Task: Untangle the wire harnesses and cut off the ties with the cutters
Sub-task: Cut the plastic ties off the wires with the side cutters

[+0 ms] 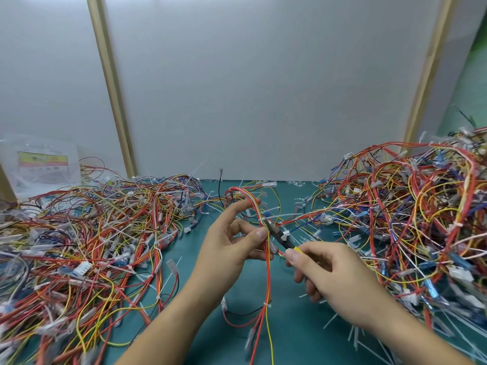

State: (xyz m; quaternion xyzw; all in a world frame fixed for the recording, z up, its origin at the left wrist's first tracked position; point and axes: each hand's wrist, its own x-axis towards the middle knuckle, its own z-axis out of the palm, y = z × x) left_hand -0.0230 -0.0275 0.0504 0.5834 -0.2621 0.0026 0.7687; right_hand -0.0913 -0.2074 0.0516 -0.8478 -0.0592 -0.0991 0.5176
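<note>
Left hand (226,248) pinches harness (268,277); right hand (340,275), cutters (283,237).

Found one red, orange and yellow wire harness (268,275) hanging upright at near centre, bound low by a white tie (266,304). Dark, yellow-handled cutters (282,235) angled in from the right, tip against it. Flanked by a tangled left heap (92,233) and a taller right heap (408,206).

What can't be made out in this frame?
Head view:
1. Cutters handles: mostly hidden by right hand.
2. Cutter tips at harness: too small, blurred; what they bite is unclear.
3. Bag label: blurred, unreadable.
4. Right pile: cut off by right edge.
</note>
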